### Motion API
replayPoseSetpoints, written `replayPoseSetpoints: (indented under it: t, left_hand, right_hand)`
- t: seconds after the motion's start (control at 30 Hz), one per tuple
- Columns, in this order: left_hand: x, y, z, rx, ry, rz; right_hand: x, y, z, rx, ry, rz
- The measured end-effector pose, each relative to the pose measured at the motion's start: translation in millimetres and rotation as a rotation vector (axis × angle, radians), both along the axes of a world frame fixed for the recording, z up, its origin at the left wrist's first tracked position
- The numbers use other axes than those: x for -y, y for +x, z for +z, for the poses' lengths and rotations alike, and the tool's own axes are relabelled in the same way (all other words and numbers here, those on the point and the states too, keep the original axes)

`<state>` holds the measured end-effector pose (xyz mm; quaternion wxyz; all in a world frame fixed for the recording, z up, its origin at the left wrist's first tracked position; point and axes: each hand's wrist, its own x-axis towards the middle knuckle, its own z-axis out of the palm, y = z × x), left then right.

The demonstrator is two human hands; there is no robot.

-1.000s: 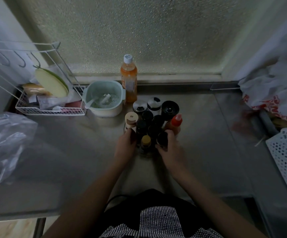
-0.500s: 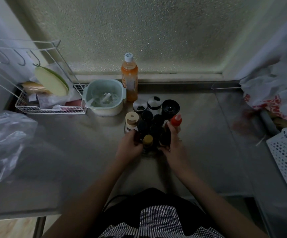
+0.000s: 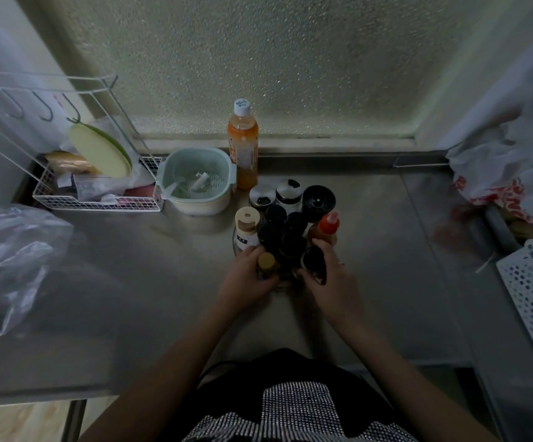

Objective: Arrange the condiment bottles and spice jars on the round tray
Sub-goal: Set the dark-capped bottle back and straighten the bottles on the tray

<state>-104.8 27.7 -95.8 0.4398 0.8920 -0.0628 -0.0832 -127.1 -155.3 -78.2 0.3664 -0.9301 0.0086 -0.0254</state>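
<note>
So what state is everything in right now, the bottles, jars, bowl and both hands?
Orange bottle: upright, capped, off the cluster.
Red-tipped bottle: upright, capped.
Beige-lidded jar: upright, lidded.
Gold-lidded jar: upright, held by left hand.
Dark jar: tilted, held by right hand.
Strainer bowl: uncovered.

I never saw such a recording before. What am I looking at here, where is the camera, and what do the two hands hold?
There is no machine: a person wears a camera on the head, looking down at a steel counter. A cluster of condiment bottles and spice jars stands close together in the middle; the tray under them is mostly hidden. The left hand is around a small gold-capped jar. The right hand grips a dark bottle. Behind stand an orange drink bottle and a pale green strainer bowl.
</note>
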Motion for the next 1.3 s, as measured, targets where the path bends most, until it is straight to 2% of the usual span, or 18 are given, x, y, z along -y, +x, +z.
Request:
replayPoseSetpoints:
  t: [0.13,0.23,0.3,0.37,0.5,0.67,0.83,1.03,1.2,1.3]
  left_hand:
    - [-6.2,-1.4,1.3,0.043,-0.042,-0.013]
    - [-8.4,1.2,4.0,0.100,-0.079,0.090]
    - [-8.4,2.8,7.9,0.133,-0.091,0.158]
    - [-9.5,4.0,7.6,0.091,-0.089,0.168]
    - [-6.4,7.5,-3.2,-0.038,-0.005,0.043]
    - [2.4,5.5,-3.7,-0.021,-0.065,0.057]
    - [0.1,0.4,-8.6,-0.075,-0.099,0.048]
    - [1.1,2.1,-13.2,-0.080,-0.062,0.042]
    - [6.1,3.4,-10.9,-0.059,-0.061,0.045]
    - [5.4,2.7,-14.3,-0.084,-0.053,-0.007]
  right_hand:
    - [-2.8,5.3,4.0,-0.011,-0.005,0.054]
    - [-5.0,13.5,-0.4,-0.114,-0.052,0.074]
    - [-5.0,16.5,-2.4,-0.116,-0.063,0.080]
    - [-3.5,17.7,-5.6,-0.115,-0.100,0.100]
    - [-0.4,15.8,-9.6,-0.124,-0.124,0.106]
    - [3.4,12.5,-5.5,-0.102,-0.068,0.057]
    - [3.9,7.4,2.1,-0.005,-0.107,0.076]
    - [4.7,0.2,10.0,0.192,-0.104,-0.006]
    - [7.9,14.1,0.4,-0.009,-0.050,0.116]
    - [8.9,17.5,-1.3,-0.029,-0.049,0.116]
